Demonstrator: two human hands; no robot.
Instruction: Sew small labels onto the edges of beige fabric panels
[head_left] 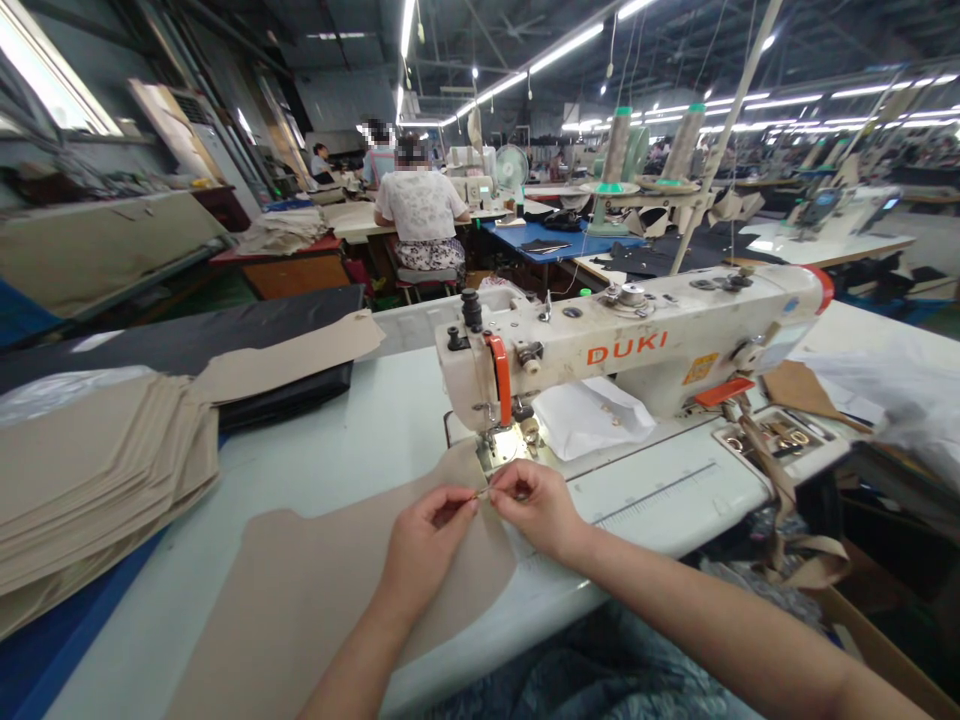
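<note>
A beige fabric panel (337, 570) lies flat on the pale sewing table, its upper corner beside the needle area of a white sewing machine (630, 335). Over the panel's right part, just in front of the lit needle plate (504, 446), my two hands meet at the fingertips. My left hand (433, 540) pinches one end of a tiny, thin item, too small to name. At its other end my right hand (536, 508) is also closed, thumb and index finger pressed together.
Beige cut pieces (97, 480) are stacked at the left, next to black folded material (300, 330). White cloth (592, 415) lies under the machine arm. A tray (784, 440) of small metal parts sits at the right. A person (420, 205) sits farther back.
</note>
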